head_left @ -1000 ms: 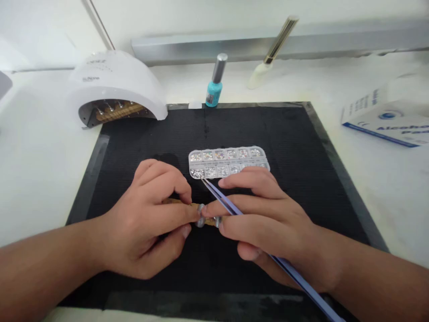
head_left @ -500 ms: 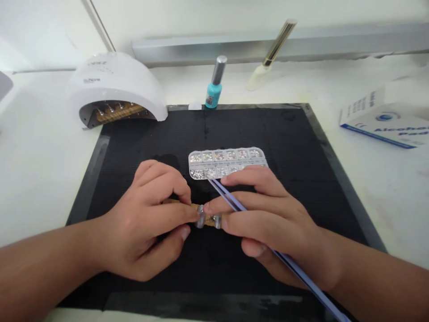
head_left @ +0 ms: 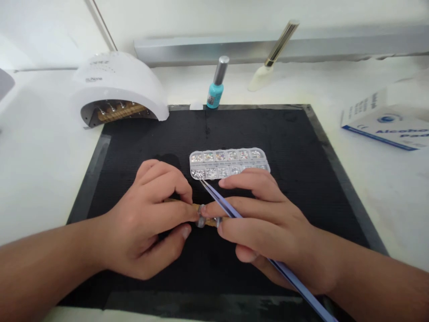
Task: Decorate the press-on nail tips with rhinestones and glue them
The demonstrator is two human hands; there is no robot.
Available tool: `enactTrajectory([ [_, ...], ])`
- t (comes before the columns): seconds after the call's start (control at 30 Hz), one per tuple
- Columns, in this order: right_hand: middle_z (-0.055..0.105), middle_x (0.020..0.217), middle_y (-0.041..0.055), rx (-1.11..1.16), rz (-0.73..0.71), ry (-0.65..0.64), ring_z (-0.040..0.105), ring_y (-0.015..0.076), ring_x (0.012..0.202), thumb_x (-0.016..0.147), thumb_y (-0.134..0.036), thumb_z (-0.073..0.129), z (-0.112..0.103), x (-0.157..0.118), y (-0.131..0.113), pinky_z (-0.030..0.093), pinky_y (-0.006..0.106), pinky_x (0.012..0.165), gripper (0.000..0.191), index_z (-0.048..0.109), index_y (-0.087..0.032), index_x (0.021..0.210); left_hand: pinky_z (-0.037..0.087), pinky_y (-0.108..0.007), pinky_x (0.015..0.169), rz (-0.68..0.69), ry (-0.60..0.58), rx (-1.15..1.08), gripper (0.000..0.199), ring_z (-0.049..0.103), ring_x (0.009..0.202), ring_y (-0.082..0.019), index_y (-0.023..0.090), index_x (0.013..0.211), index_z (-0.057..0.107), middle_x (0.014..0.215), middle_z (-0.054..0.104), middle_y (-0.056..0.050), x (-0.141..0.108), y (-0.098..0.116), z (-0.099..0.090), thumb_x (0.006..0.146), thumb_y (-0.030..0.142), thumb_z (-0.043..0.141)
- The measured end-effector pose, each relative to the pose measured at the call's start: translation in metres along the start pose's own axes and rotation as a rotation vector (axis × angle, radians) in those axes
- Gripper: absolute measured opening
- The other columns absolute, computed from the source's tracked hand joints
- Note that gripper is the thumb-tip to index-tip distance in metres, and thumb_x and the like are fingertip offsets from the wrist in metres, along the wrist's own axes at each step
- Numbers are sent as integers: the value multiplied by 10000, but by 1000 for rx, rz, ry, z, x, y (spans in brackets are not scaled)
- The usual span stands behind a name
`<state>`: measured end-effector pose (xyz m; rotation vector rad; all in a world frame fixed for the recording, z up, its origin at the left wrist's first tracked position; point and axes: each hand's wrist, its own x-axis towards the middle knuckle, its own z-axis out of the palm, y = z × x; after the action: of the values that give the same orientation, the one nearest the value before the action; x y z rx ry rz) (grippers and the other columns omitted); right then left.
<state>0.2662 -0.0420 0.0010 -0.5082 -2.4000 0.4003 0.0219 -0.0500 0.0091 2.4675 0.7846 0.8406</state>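
My left hand (head_left: 154, 219) is closed on a yellow-brown strip (head_left: 209, 222) that carries shiny grey nail tips (head_left: 201, 216); its far part is hidden under my fingers. In my right hand (head_left: 278, 228) are lilac tweezers (head_left: 224, 202), pinched between the fingers and pointing forward and left. Two fingers of that hand also rest against the strip by the nail tips. The tweezer points lie at the near edge of a clear rhinestone case (head_left: 229, 163), by its front left compartment. Whether they hold a stone is too small to tell. My right fingers cover some of the case's front edge.
All this is on a black mat (head_left: 150, 138). Behind it stand a white nail lamp (head_left: 124, 85) with a similar strip (head_left: 122, 112) inside, a turquoise polish bottle (head_left: 215, 94) and a cream bottle (head_left: 263, 76) with a gold cap. An alcohol pad box (head_left: 385, 116) lies at right.
The tweezer points have moved left along the front edge of the case, with my right hand shifting slightly left. My left hand keeps its hold on the strip.
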Motion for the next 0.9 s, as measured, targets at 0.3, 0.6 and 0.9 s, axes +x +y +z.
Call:
enactTrajectory([
  [0.3, 738, 1015, 3, -23, -2, 19, 536, 241, 1076, 1045, -267, 425, 3, 1, 1, 389, 427, 977, 179, 558, -197, 947, 407, -476, 812, -4, 2, -3, 209, 552, 894, -218, 160, 952, 669, 916, 588, -54, 0, 1, -2, 826, 50, 543],
  [0.6, 749, 984, 18, 21, 8, 64, 612, 206, 1002, 1064, -287, 390, -1, 4, -1, 453, 422, 949, 212, 543, -207, 941, 413, -483, 821, 1, -9, 7, 221, 561, 903, -229, 171, 958, 675, 923, 599, -62, 1, 1, -2, 824, 54, 546],
  [0.9, 737, 888, 27, 164, 82, 240, 712, 159, 861, 1072, -334, 376, 0, 4, 5, 475, 365, 1017, 218, 568, -233, 1056, 430, -487, 848, -4, -8, 21, 202, 585, 929, -242, 180, 938, 679, 940, 626, -68, 1, 1, -2, 829, 63, 554],
])
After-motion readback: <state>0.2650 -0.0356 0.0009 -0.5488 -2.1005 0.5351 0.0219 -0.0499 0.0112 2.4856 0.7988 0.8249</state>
